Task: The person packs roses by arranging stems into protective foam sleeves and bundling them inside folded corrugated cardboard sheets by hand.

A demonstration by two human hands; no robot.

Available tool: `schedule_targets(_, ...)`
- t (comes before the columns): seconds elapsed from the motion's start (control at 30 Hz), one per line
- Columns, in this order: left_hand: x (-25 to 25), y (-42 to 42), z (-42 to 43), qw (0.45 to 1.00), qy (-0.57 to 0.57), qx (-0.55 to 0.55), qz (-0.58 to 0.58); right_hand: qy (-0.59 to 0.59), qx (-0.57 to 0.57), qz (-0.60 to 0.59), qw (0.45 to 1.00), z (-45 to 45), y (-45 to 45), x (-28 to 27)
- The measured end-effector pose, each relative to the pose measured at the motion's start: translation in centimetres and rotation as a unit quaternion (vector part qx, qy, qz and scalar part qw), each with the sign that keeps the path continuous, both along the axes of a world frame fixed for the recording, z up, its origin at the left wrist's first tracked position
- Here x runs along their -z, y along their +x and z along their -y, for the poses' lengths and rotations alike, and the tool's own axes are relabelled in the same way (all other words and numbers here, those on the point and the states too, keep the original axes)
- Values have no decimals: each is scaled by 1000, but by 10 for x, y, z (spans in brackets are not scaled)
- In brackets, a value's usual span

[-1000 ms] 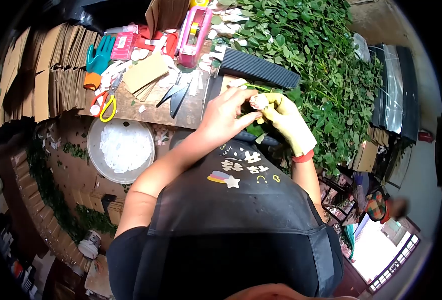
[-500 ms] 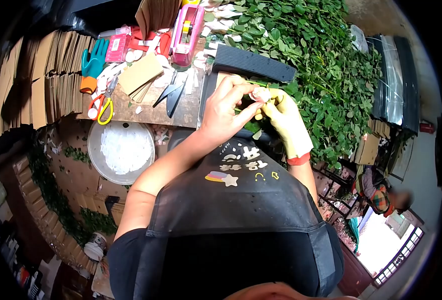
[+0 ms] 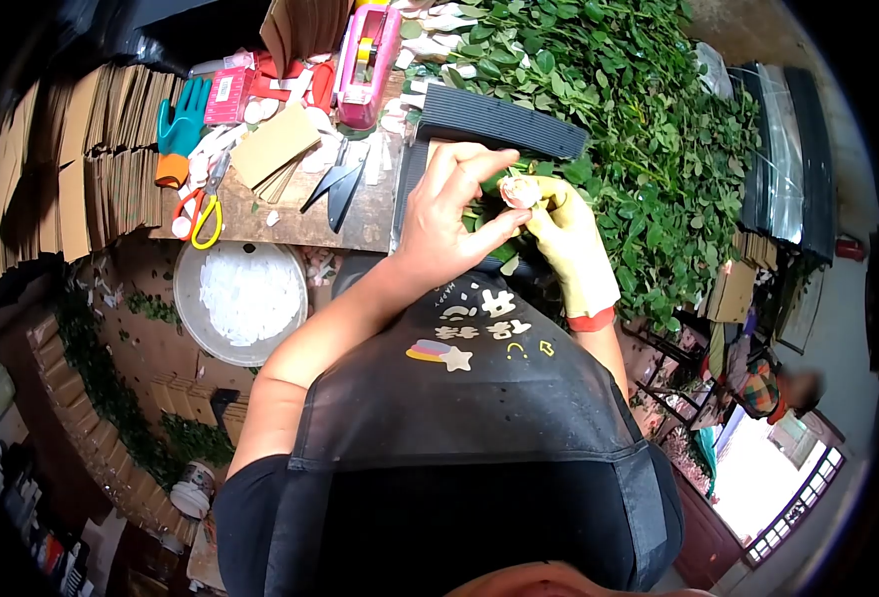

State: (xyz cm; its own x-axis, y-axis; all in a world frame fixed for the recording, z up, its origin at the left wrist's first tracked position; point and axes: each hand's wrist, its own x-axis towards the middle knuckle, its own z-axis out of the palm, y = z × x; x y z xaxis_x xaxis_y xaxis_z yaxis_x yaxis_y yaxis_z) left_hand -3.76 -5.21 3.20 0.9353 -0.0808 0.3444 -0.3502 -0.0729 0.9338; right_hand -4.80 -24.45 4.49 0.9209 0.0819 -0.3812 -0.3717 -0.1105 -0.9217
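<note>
A pale pink rose is held up in front of my apron, its bloom facing me. My right hand, in a cream-yellow glove with a red cuff, is closed on it just below the bloom; the stem is mostly hidden. My bare left hand is at the bloom's left, thumb and index finger spread apart, the thumb tip by the lower petals. Behind the hands is a black ribbed strip. Leafy rose stems are heaped to the right.
On the wooden bench at left lie black scissors, orange-and-yellow scissors, cardboard pieces, a pink tape dispenser and a teal glove. Below stands a tub of white pieces. A person is at far right.
My left index finger has lifted away from the bloom, widening the gap to the thumb. The rose now faces me more fully. My right hand has kept its hold.
</note>
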Motion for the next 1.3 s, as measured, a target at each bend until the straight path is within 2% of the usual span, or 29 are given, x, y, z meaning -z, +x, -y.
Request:
schedule_targets(0.07,8,3,-1,998,9,20,66,-24,-16,-6,1000,1,-1,-4)
schedule_targets(0.2,11,1,-3,995,-47,82,26,-22,-20,4,1000,2,-11,-8)
schedule_targets(0.43,12,2,-9,994,-39,88,46,-14,-15,-15,1000,-3,-14,-20)
schedule_targets(0.53,14,2,-11,994,-55,93,7,-19,-12,-36,999,-5,-13,-24)
schedule_targets(0.57,14,4,-14,996,-16,85,37,-17,-7,-41,999,-6,-13,-25)
schedule_targets(0.67,18,7,-19,993,7,92,74,-14,-8,-38,999,-5,-13,-24)
schedule_targets(0.8,12,8,-19,993,5,95,66,-17,-18,-36,999,-4,-13,-21)
schedule_targets(1.07,16,8,-25,993,-21,102,61,-101,-39,-60,992,-11,-10,-25)
schedule_targets(1.2,13,4,-28,993,19,90,69,-144,-35,-49,988,-17,-9,-28)
schedule_targets(1.3,8,-4,-23,996,16,48,72,-194,-38,11,980,-25,-12,-31)
